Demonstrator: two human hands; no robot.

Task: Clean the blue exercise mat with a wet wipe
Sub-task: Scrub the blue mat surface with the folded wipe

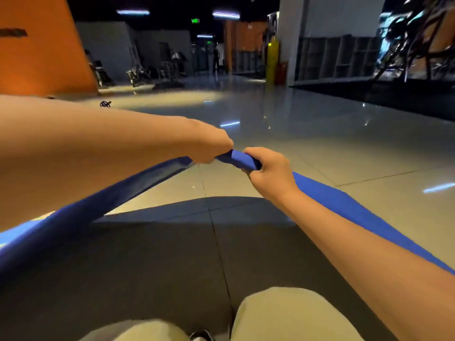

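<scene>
Held: blue exercise mat (344, 207), fold gripped by left hand (209, 148) and right hand (266, 168), close together | Lie: long axis left-right, ends sagging nearward | wet wipe: unseen

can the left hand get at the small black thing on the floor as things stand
Probably not: the left hand grips the blue mat, and the small black thing lies well beyond it.

Matt blue foam mat (344, 205); glossy tiled floor (295, 134)
</scene>
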